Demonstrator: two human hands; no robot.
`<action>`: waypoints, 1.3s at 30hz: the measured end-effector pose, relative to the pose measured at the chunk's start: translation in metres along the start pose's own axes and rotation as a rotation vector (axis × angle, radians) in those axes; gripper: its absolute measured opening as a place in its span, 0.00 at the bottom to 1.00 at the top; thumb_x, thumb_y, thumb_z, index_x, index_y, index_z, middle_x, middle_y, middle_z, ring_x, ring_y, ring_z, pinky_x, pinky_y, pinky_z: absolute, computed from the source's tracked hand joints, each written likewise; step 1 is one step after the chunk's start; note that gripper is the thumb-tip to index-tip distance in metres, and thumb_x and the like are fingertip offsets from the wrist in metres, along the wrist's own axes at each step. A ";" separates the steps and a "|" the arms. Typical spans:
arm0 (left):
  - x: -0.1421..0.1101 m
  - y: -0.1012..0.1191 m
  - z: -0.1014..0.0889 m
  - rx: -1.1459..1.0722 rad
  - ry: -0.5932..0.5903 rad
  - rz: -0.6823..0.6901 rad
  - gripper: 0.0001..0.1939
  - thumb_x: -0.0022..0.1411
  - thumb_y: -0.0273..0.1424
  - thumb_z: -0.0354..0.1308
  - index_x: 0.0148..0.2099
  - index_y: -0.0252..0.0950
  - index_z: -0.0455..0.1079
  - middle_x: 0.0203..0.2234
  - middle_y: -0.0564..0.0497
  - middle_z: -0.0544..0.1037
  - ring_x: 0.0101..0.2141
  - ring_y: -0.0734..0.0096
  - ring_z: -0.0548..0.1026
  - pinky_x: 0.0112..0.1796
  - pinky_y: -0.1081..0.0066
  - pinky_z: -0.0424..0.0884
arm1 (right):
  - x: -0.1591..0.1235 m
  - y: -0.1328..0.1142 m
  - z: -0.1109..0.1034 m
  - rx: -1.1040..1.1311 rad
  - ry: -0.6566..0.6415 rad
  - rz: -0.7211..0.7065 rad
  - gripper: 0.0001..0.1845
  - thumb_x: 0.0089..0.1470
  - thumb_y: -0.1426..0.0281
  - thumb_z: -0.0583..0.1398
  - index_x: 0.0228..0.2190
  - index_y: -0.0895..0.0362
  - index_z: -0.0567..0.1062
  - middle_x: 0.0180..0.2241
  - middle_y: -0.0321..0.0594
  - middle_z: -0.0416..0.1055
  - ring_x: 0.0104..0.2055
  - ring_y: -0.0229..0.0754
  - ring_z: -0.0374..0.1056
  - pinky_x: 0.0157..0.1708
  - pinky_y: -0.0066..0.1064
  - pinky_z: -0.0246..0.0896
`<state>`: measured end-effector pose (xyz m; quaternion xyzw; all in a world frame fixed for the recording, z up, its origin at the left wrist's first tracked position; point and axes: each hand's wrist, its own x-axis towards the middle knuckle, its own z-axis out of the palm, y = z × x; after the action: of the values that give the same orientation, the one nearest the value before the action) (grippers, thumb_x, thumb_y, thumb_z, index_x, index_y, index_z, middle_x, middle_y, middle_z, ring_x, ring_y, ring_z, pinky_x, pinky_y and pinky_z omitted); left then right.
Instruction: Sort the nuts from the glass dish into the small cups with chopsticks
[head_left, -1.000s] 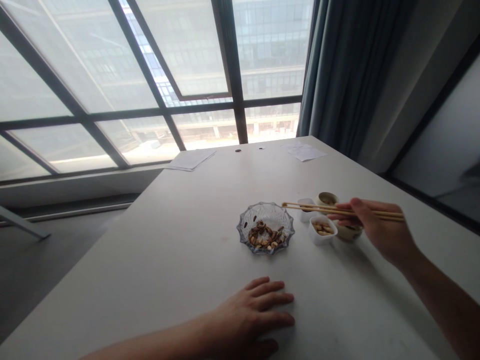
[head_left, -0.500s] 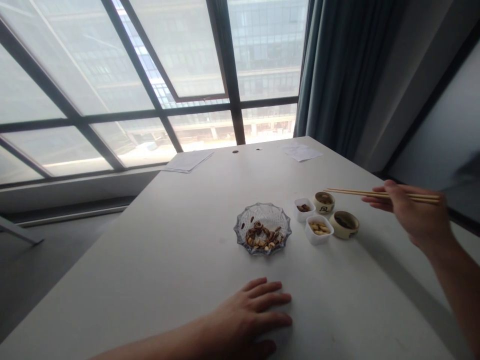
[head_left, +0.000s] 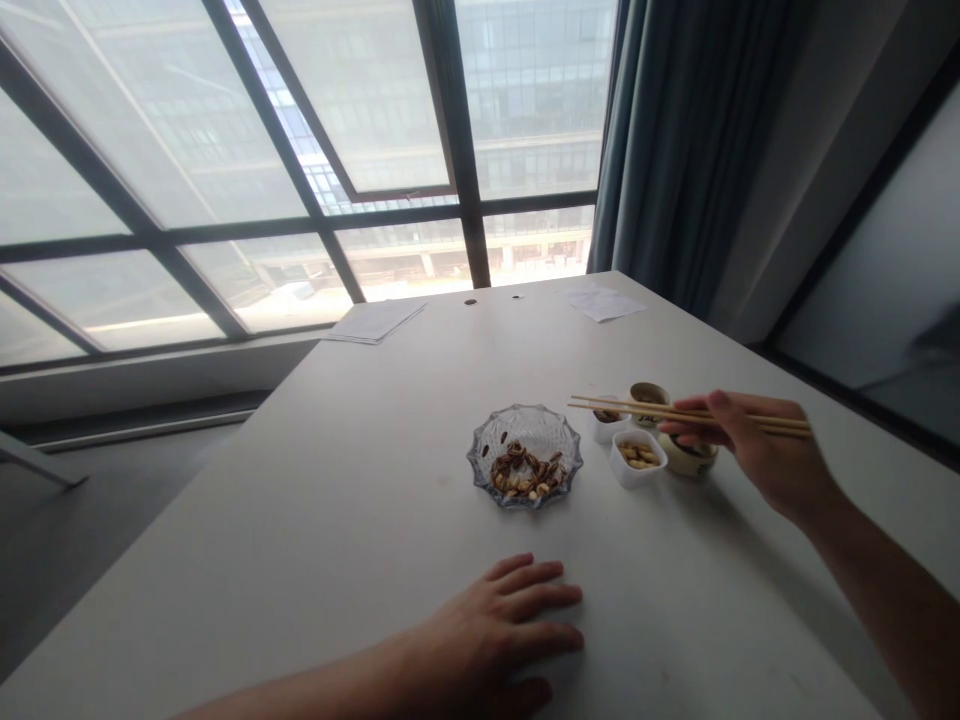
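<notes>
Wooden chopsticks [head_left: 649,409] clamped in right hand [head_left: 761,445] | left hand [head_left: 514,615] spread, near side | step: seemingly aiming at glass bowl [head_left: 536,428] | next calls for lowering tips

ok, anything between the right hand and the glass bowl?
Yes, on the table: far cup and near cup beside the bowl, then far jar and near jar by the right hand. The chopsticks seem to pass over the far cup; nothing visible stands between their tips and the bowl.
</notes>
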<state>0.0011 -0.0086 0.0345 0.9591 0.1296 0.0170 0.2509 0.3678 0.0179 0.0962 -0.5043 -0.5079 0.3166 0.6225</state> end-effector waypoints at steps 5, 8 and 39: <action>0.001 0.000 0.000 0.038 -0.038 -0.015 0.29 0.69 0.36 0.62 0.69 0.45 0.66 0.73 0.50 0.64 0.73 0.46 0.59 0.72 0.47 0.54 | -0.017 0.006 0.034 0.032 -0.278 0.106 0.26 0.56 0.47 0.71 0.36 0.59 0.88 0.31 0.51 0.85 0.31 0.53 0.85 0.31 0.36 0.84; 0.000 -0.002 0.003 0.030 -0.016 0.000 0.26 0.72 0.39 0.59 0.70 0.45 0.66 0.73 0.49 0.64 0.73 0.47 0.59 0.72 0.47 0.53 | -0.024 0.015 0.050 0.054 -0.343 0.126 0.26 0.58 0.47 0.71 0.35 0.60 0.87 0.30 0.50 0.85 0.29 0.50 0.84 0.28 0.32 0.82; -0.004 -0.007 0.009 -0.012 0.041 0.025 0.27 0.72 0.39 0.60 0.71 0.47 0.65 0.72 0.48 0.65 0.73 0.48 0.59 0.73 0.49 0.51 | -0.009 0.006 0.022 0.010 0.109 -0.003 0.20 0.56 0.51 0.73 0.34 0.56 0.88 0.32 0.47 0.86 0.32 0.53 0.85 0.36 0.38 0.86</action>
<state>-0.0032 -0.0078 0.0237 0.9586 0.1227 0.0403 0.2536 0.3454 0.0178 0.0871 -0.5169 -0.4723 0.2905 0.6522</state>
